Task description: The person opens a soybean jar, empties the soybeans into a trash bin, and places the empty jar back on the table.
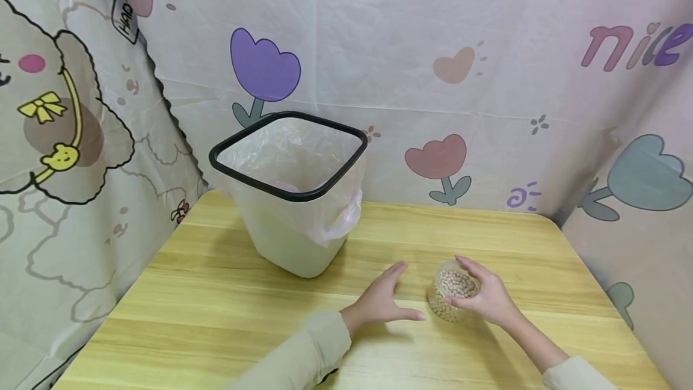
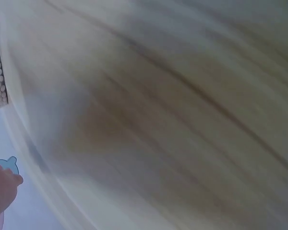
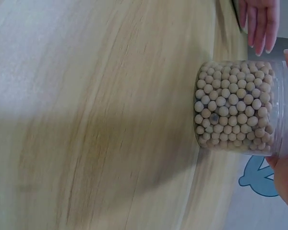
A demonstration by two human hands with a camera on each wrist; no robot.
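Beige round beads [image 3: 233,103] inside clear cylindrical jar [image 3: 278,110].

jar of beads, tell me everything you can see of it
The jar is a clear, plastic-looking cylinder, ridged near its rim; no lid shows. Small round tan beads fill most of it. It is roughly upright, right of the bin; whether its base touches the table is unclear. The right hand holds it near the rim; the left hand is apart.
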